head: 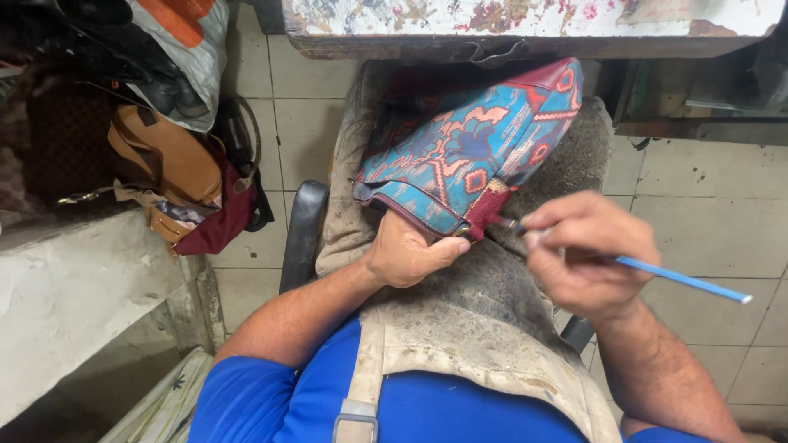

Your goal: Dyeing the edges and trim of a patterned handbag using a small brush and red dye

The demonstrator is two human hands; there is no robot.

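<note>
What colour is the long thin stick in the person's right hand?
The thin brush handle held in the right hand is light blue with a white tip, seen in the head view.

Repair workshop: paint-stained bench [525,20], piled bags [176,168], grimy apron [484,320].

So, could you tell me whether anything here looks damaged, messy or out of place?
Mostly wear. The workbench edge is smeared with paint and chipped. The apron is grimy. Bags lie heaped on the floor at the left. The patterned bag, steadied by the left hand while the right hand holds a blue-handled brush, looks intact.
</note>
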